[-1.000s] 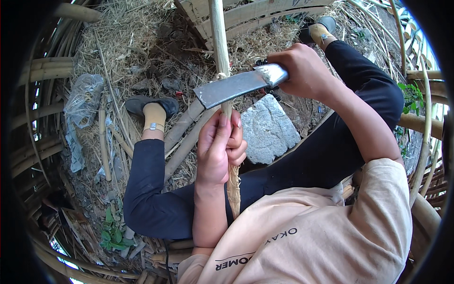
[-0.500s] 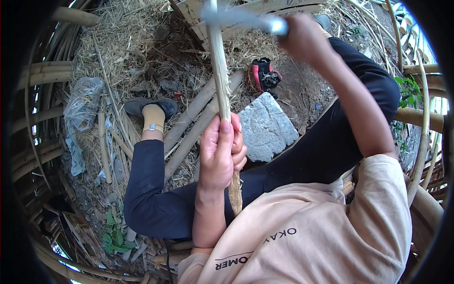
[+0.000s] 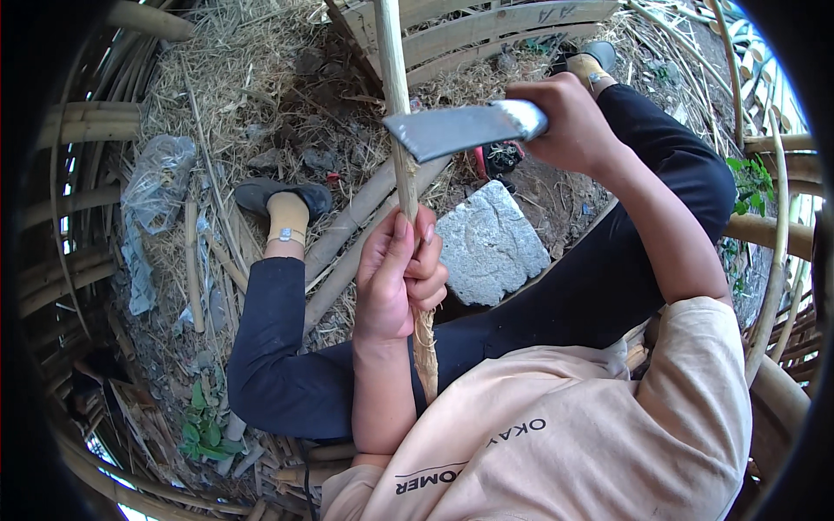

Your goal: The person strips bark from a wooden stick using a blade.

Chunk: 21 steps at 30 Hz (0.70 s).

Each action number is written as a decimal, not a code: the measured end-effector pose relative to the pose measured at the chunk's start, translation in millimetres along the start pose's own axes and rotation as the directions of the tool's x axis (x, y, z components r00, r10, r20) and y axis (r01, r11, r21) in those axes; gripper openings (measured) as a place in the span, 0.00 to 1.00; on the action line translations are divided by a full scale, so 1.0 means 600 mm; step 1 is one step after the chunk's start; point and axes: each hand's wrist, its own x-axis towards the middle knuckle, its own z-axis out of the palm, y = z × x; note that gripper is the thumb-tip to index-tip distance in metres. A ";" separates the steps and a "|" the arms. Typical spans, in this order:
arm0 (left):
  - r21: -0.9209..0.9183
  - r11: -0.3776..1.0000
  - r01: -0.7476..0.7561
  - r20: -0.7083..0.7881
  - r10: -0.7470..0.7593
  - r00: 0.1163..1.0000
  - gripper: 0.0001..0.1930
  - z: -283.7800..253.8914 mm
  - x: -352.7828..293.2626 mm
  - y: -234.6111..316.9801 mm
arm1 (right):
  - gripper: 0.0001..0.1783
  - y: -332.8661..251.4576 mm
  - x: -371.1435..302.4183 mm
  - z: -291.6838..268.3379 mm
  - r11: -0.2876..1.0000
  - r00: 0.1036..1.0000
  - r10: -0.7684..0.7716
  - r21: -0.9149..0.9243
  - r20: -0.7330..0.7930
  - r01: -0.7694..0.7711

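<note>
My left hand (image 3: 398,269) is closed round a pale, peeled wooden stick (image 3: 393,74). The stick points away from me, its frayed lower end against my shirt. My right hand (image 3: 573,126) grips the handle of a broad-bladed machete (image 3: 460,132); the handle is hidden in the fist. The blade lies across the stick, a little beyond my left fingers, and its tip passes over the wood. Whether the edge bites into the stick, I cannot tell. Under and right of the stick, a flat grey stone (image 3: 491,243) rests on the ground between my legs.
A red and black object (image 3: 502,158) lies beyond the stone, partly behind the blade. Bamboo poles (image 3: 347,230) run along the ground left of the stick. Left of my shod foot is a crumpled plastic bag (image 3: 161,182). Wooden slats (image 3: 512,30) stand at the far side, above straw.
My right hand has brought the machete down and nearer to me, from a blurred swing higher along the stick. My left hand keeps its grip, shifted slightly left.
</note>
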 end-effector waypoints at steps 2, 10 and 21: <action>-0.002 1.000 0.012 -0.005 -0.012 1.000 0.11 0.004 0.003 -0.008 | 0.14 -0.003 -0.002 0.005 1.000 1.000 -0.011 0.005 0.028 0.011; 0.118 0.993 0.025 -0.103 -0.013 0.995 0.12 0.014 0.011 -0.015 | 0.10 -0.022 -0.006 0.014 0.992 0.990 0.059 -0.119 0.127 -0.044; 0.220 0.975 0.024 -0.137 0.007 0.991 0.12 0.039 0.000 -0.018 | 0.10 -0.022 0.001 0.005 0.969 0.992 0.124 -0.219 0.017 -0.117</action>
